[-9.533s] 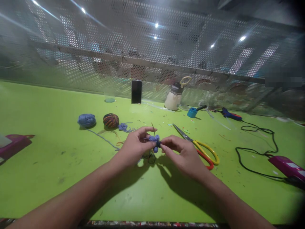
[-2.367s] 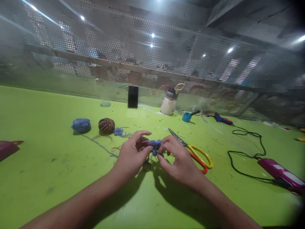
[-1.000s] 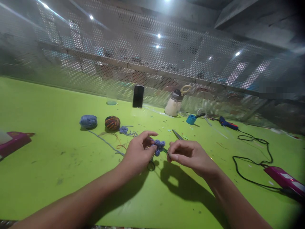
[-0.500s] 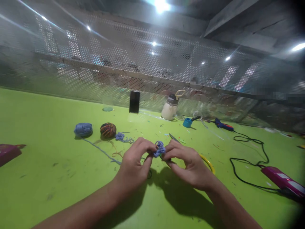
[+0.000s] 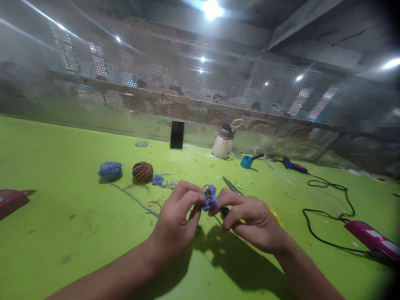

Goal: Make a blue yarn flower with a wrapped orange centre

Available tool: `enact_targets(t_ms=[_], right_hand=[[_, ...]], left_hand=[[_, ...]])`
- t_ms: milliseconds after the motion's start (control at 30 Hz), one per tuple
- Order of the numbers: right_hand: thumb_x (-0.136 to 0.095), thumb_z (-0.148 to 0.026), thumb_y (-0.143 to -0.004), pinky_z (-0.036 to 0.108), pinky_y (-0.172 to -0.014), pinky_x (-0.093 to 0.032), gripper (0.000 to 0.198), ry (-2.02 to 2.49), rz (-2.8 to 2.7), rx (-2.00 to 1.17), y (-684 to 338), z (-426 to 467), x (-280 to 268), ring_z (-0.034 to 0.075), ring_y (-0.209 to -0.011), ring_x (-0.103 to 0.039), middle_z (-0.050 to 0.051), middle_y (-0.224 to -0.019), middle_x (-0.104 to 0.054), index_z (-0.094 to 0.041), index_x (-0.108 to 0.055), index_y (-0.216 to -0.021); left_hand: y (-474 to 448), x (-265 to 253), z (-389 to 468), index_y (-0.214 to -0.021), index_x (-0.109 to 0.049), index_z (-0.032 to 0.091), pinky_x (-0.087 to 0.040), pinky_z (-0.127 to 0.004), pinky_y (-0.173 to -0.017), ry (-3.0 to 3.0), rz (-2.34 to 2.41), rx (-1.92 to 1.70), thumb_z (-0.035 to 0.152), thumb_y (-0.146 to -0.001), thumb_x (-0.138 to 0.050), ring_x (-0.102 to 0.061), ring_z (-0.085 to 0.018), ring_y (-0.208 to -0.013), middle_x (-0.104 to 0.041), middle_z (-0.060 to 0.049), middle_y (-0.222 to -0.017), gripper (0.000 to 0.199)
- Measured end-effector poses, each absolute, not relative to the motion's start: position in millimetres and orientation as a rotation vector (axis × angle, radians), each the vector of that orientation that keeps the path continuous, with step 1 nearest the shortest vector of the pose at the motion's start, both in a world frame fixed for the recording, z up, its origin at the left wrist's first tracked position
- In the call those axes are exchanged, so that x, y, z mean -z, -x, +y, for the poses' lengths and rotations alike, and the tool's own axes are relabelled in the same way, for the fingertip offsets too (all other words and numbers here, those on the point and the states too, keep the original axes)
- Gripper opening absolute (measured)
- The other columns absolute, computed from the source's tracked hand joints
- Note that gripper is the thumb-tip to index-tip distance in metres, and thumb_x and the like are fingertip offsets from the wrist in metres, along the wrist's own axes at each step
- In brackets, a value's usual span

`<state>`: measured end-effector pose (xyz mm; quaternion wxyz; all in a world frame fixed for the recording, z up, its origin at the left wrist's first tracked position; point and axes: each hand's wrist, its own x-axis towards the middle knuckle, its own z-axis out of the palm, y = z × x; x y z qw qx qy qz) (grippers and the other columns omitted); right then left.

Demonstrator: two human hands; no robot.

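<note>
Purple yarn flower, above the table, and we're on it: left hand pinching its left edge, right hand at its right, curled round a dark piece. Hand-adjusting, we judge; next calls for a steady pinch.

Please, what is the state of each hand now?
Left hand: closed, pinching the blue crocheted flower.
Right hand: closed, holding a small dark item, unclear what.

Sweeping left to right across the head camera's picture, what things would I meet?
Magenta item, blue yarn, multicoloured yarn ball, loose crocheted flower, black phone, held crocheted flower, turquoise cup, glue gun, magenta power strip.
</note>
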<state>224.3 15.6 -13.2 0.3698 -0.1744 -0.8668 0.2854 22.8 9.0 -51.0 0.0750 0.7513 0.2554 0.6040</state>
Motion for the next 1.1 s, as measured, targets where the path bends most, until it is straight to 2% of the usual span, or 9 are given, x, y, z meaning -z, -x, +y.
enact_targets(t_ms=[167,300,467,633,733,867,1100], right_hand=[[-0.051,0.002,-0.078,0.038,-0.074,-0.05,0.028,0.431,-2.236,-0.664,-222,14,8,0.019,-0.083,-0.06,0.006,-0.09,-0.069,-0.021,-0.066,-0.071],[-0.048,0.004,-0.07,0.034,-0.071,-0.047,0.03,0.468,-2.226,-0.586,-221,11,9,0.018,-0.08,-0.057,0.003,-0.081,-0.063,-0.021,-0.065,-0.073],[-0.047,0.002,-0.065,0.033,-0.071,-0.047,0.031,0.543,-2.221,-0.623,-222,6,11,0.018,-0.08,-0.059,0.003,-0.086,-0.062,-0.02,-0.064,-0.079],[-0.053,-0.01,-0.072,0.035,-0.071,-0.049,0.016,0.622,-2.21,-0.706,-219,0,8,0.02,-0.078,-0.059,0.004,-0.081,-0.06,-0.02,-0.063,-0.079],[-0.062,-0.016,-0.08,0.034,-0.068,-0.049,0.005,0.662,-2.187,-0.616,-214,0,10,0.019,-0.074,-0.058,0.004,-0.078,-0.06,-0.02,-0.063,-0.077],[-0.063,-0.016,-0.088,0.03,-0.062,-0.048,0.013,0.642,-2.167,-0.525,-209,2,13,0.017,-0.07,-0.059,0.004,-0.075,-0.062,-0.018,-0.067,-0.076],[-0.058,-0.008,-0.089,0.031,-0.069,-0.05,0.014,0.56,-2.165,-0.54,-214,1,11,0.017,-0.078,-0.063,0.007,-0.085,-0.067,-0.016,-0.069,-0.088]], left_hand=[[-23,50,4,-0.096,-0.059,0.018,-0.053,-0.036,-0.074,-2.35,0.706,-1.899,-0.007,-0.081,-0.055,-0.054,-0.018,-0.088,-0.056,-0.007,-0.093,0.029],[-23,48,3,-0.095,-0.059,0.018,-0.051,-0.039,-0.073,-2.402,0.715,-1.909,-0.008,-0.079,-0.057,-0.052,-0.02,-0.086,-0.057,-0.007,-0.092,0.03],[-23,48,3,-0.094,-0.059,0.018,-0.05,-0.037,-0.069,-2.429,0.731,-1.881,-0.007,-0.079,-0.056,-0.052,-0.019,-0.084,-0.056,-0.007,-0.092,0.029],[-23,49,3,-0.094,-0.058,0.018,-0.05,-0.038,-0.068,-2.461,0.757,-1.865,-0.006,-0.079,-0.056,-0.051,-0.02,-0.083,-0.056,-0.007,-0.091,0.03],[-23,49,3,-0.095,-0.058,0.019,-0.05,-0.037,-0.067,-2.469,0.755,-1.859,-0.005,-0.079,-0.055,-0.051,-0.02,-0.082,-0.056,-0.007,-0.091,0.029],[-22,49,3,-0.096,-0.057,0.019,-0.05,-0.036,-0.065,-2.477,0.784,-1.832,-0.004,-0.081,-0.054,-0.052,-0.019,-0.081,-0.056,-0.008,-0.091,0.027],[-23,48,3,-0.095,-0.055,0.017,-0.05,-0.034,-0.067,-2.409,0.774,-1.844,-0.005,-0.082,-0.054,-0.053,-0.018,-0.08,-0.057,-0.007,-0.087,0.025]])
